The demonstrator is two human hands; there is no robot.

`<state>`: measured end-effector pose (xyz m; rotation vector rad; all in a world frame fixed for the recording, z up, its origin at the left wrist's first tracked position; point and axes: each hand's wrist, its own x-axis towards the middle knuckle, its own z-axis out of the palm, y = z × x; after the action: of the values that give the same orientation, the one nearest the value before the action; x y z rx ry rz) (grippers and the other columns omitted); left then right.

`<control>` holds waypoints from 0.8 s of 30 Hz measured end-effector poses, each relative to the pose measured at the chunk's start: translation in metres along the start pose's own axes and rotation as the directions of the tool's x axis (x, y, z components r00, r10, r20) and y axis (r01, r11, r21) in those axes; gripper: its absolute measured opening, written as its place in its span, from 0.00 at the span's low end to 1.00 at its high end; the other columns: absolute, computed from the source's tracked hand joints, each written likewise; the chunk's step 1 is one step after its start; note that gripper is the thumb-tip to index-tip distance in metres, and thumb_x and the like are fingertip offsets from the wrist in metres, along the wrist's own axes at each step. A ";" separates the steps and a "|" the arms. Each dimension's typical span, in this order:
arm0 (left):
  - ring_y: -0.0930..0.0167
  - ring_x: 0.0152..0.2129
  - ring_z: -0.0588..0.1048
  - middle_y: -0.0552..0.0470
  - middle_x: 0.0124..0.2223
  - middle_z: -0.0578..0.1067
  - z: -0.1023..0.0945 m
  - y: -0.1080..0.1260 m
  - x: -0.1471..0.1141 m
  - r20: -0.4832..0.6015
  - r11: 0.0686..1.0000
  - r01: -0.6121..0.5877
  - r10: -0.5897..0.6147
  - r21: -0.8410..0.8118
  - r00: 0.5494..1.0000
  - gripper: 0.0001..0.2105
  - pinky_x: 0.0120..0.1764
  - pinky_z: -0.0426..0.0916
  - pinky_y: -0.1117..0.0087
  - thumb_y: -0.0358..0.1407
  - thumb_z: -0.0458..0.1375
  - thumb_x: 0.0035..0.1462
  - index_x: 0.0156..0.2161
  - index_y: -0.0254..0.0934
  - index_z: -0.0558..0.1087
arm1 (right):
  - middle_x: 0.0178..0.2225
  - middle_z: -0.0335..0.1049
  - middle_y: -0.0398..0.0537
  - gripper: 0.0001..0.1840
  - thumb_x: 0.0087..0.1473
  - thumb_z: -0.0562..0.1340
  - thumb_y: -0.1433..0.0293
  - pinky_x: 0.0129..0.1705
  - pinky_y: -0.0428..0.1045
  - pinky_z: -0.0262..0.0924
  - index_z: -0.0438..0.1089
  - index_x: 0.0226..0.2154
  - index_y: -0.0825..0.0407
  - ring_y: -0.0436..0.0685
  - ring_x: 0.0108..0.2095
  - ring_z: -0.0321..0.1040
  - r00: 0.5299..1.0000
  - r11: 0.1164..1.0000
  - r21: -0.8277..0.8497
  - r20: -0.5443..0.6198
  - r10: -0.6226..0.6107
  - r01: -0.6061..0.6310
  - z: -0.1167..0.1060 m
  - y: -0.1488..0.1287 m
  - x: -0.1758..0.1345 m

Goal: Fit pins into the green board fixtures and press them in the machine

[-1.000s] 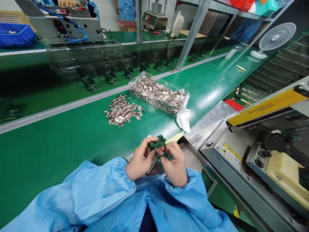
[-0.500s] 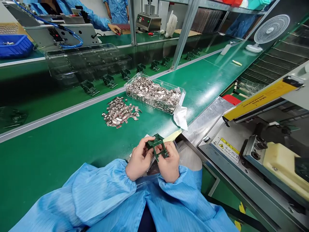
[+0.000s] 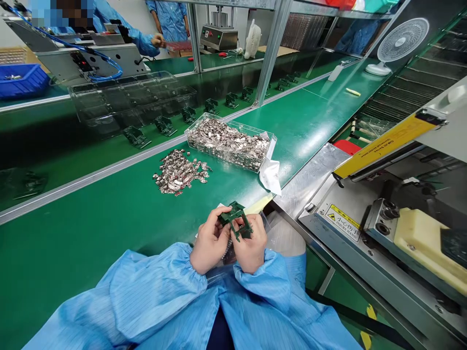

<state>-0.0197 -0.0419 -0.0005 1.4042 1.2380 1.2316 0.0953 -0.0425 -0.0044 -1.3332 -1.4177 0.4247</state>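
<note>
Close to my body, my left hand [image 3: 210, 241] and my right hand [image 3: 250, 244] both grip a dark green circuit board assembly [image 3: 236, 214] with an open frame shape. The left thumb and fingers pinch its left side, while the right fingers close on its lower right part. Whether a smaller part sits between my fingertips is hidden. Under my hands lies a clear tray, mostly covered by them. Ahead on the green table [image 3: 91, 214] is a loose pile of small silvery metal parts [image 3: 179, 171]. Behind it, a clear plastic box [image 3: 229, 154] holds many more.
Green board assemblies [image 3: 165, 125] stand in a row on the conveyor behind a metal rail. A white tissue [image 3: 270, 177] touches the box's corner. At right stands a machine with a yellow bar [image 3: 386, 147] and a warning label [image 3: 343, 222]. Across the line, a co-worker's hand [image 3: 158, 41] shows.
My right hand has shifted slightly left and the board assembly has tilted a little in my grip. The co-worker's hand has lifted and moved left. The view has turned slightly.
</note>
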 end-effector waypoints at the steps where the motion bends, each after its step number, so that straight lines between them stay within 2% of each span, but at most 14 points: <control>1: 0.69 0.34 0.76 0.52 0.35 0.76 0.000 0.000 0.000 -0.003 1.000 0.004 -0.004 -0.008 1.000 0.18 0.40 0.71 0.69 0.30 0.56 0.57 0.53 0.40 0.68 | 0.31 0.65 0.48 0.05 0.58 0.60 0.68 0.33 0.52 0.63 0.68 0.29 0.50 0.57 0.32 0.65 1.000 1.000 0.007 0.005 0.000 0.000 0.000 0.000 0.001; 5: 0.70 0.31 0.76 0.52 0.35 0.76 0.000 0.000 0.000 0.002 1.000 0.017 -0.017 -0.013 1.000 0.18 0.38 0.71 0.71 0.30 0.56 0.58 0.53 0.41 0.67 | 0.29 0.65 0.46 0.06 0.57 0.60 0.68 0.33 0.50 0.63 0.69 0.28 0.50 0.56 0.30 0.66 0.997 0.997 0.071 0.067 0.038 -0.043 -0.004 0.000 0.006; 10: 0.70 0.32 0.75 0.51 0.35 0.75 -0.001 -0.001 0.001 -0.008 1.000 -0.006 0.006 -0.002 1.000 0.16 0.36 0.71 0.71 0.32 0.55 0.59 0.53 0.40 0.68 | 0.26 0.63 0.44 0.08 0.54 0.63 0.66 0.28 0.48 0.58 0.70 0.25 0.50 0.54 0.28 0.62 0.978 0.971 0.168 0.151 0.142 -0.167 -0.010 0.001 0.014; 13: 0.70 0.33 0.75 0.51 0.35 0.75 -0.003 -0.001 0.000 0.012 0.999 -0.027 0.027 -0.025 1.000 0.15 0.37 0.71 0.71 0.33 0.56 0.59 0.52 0.39 0.68 | 0.26 0.61 0.44 0.11 0.51 0.65 0.64 0.28 0.48 0.56 0.68 0.22 0.50 0.54 0.28 0.60 0.968 0.942 0.245 0.159 0.196 -0.231 -0.013 0.002 0.016; 16: 0.70 0.32 0.75 0.50 0.36 0.75 -0.005 -0.002 -0.001 0.048 0.998 -0.043 0.045 -0.045 0.998 0.15 0.36 0.71 0.71 0.36 0.56 0.60 0.52 0.39 0.68 | 0.26 0.60 0.42 0.15 0.48 0.68 0.61 0.29 0.47 0.55 0.64 0.22 0.51 0.53 0.28 0.58 0.934 0.860 0.371 0.212 0.287 -0.349 -0.014 0.003 0.015; 21: 0.73 0.27 0.73 0.50 0.35 0.74 -0.005 -0.001 -0.006 0.098 0.996 -0.080 0.084 -0.040 0.992 0.15 0.29 0.68 0.74 0.38 0.56 0.61 0.53 0.39 0.66 | 0.26 0.59 0.39 0.21 0.43 0.72 0.60 0.25 0.45 0.51 0.59 0.25 0.50 0.50 0.26 0.55 0.840 0.626 0.560 0.362 0.405 -0.543 -0.013 0.001 0.009; 24: 0.75 0.24 0.71 0.51 0.35 0.74 -0.003 0.005 -0.008 0.131 0.995 -0.094 0.097 -0.034 0.987 0.15 0.26 0.65 0.76 0.37 0.56 0.61 0.52 0.39 0.66 | 0.25 0.58 0.38 0.23 0.40 0.73 0.61 0.24 0.44 0.52 0.58 0.25 0.50 0.50 0.26 0.56 0.828 0.585 0.587 0.378 0.413 -0.560 -0.019 0.002 0.006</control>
<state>-0.0222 -0.0503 0.0038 1.5150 1.0698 1.1945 0.1137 -0.0442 0.0029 -1.0427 -0.8516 1.3620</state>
